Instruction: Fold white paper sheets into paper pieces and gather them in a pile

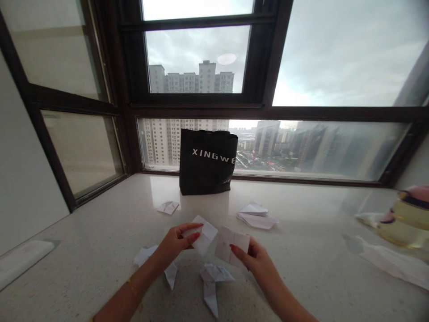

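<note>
My left hand [177, 244] pinches a folded piece of white paper [205, 236] between thumb and fingers, held just above the pale stone sill [301, 268]. Beside it, my right hand [252, 256] grips a second folded white paper [231, 243] by its lower right edge. The two pieces almost touch in the middle. Below the hands lie a folded paper figure [213, 282] and another folded paper shape [167, 268], partly hidden by my left wrist.
A black paper bag [207, 162] with white lettering stands at the window. A small folded paper [168, 207] lies front left of it, a pile of folded papers [256, 216] front right. Yellowish containers [404, 221] and crumpled plastic [395, 264] sit at right. A white object [20, 261] lies far left.
</note>
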`<state>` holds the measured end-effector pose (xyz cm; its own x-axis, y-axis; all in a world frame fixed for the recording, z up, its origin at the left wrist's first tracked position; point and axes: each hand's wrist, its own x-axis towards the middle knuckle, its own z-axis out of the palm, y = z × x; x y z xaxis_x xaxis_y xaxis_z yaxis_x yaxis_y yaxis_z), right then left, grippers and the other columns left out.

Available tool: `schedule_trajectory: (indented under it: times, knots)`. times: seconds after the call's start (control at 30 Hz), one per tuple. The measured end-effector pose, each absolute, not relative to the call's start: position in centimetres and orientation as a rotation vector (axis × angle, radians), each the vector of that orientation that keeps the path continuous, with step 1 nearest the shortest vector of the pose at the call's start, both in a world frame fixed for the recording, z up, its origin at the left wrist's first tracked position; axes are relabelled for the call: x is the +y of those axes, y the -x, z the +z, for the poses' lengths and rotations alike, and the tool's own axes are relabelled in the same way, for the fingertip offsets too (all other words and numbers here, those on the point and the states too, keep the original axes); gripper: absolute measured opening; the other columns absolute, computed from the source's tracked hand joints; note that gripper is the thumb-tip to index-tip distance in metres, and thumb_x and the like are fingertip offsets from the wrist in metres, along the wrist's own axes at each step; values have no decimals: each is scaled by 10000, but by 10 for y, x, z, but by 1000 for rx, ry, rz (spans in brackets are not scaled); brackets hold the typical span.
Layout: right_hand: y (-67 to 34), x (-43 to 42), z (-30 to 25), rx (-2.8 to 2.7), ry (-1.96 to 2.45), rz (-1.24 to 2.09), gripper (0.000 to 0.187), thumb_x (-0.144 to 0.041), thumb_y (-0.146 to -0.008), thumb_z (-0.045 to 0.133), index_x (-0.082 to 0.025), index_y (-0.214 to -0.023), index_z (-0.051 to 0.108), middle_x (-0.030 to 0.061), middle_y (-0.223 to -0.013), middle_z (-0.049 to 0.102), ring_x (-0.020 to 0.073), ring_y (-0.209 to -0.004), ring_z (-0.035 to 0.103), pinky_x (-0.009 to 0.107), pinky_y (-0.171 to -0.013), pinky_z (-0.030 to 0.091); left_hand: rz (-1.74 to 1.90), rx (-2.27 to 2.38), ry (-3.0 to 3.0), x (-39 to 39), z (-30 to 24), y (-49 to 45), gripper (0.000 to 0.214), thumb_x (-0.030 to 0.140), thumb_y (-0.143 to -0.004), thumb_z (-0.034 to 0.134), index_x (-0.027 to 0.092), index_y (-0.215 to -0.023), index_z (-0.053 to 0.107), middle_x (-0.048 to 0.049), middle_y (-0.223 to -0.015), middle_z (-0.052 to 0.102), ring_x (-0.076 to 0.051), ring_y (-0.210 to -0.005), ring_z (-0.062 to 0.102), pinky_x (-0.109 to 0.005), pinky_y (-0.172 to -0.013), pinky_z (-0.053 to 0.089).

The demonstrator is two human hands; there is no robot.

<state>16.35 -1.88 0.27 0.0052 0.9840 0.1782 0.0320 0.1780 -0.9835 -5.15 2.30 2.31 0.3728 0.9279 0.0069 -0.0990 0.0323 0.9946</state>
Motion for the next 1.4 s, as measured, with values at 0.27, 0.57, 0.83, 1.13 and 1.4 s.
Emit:
schedule_trajectory:
  times: [0.27, 0.57, 0.83, 1.13, 1.4]
  knots:
    - [-146, -35, 26, -1281, 1019, 1110, 341, -480, -621, 577, -161, -667, 466, -22, -454, 528, 94, -358, 462, 206, -345, 376, 1121, 811, -1240, 12, 19, 33, 548, 340, -578, 663, 168, -1076, 513, -47, -873, 617, -160, -749, 558, -274, -686, 446]
    - [-139, -32, 12, -1347, 1141, 1211, 396, -507, -592, 577, -130, -704, 534, -32, -440, 520, 67, -323, 432, 163, -294, 310, 1053, 721, -1127, -14, 21, 14, 562, 554, -659, 499, 142, -1039, 540, -80, -846, 599, -197, -767, 552, -329, -670, 452]
    - [-140, -32, 13, -1357, 1209, 1114, 401, -536, -597, 553, -139, -652, 548, -53, -393, 463, 68, -336, 402, 179, -342, 303, 1099, 687, -1156, -15, 15, 15, 448, 482, -677, 534, 171, -998, 565, -47, -828, 574, -169, -732, 530, -319, -678, 444]
    - [-142, -29, 8, -1393, 1238, 1090, 346, -499, -608, 558, -158, -588, 504, -65, -393, 409, 62, -337, 353, 189, -349, 261, 1093, 660, -1475, -26, 23, 9, 470, 361, -736, 521, 174, -1151, 403, -69, -887, 586, -158, -739, 546, -242, -668, 418]
    - [-146, -29, 10, -1270, 1075, 1130, 461, -417, -571, 642, -186, -945, 502, 8, -746, 558, 128, -621, 507, 217, -519, 385, 1117, 698, -1511, -25, 21, 12, 547, 372, -768, 469, 214, -1239, 241, -77, -933, 563, -157, -748, 555, -249, -672, 420]
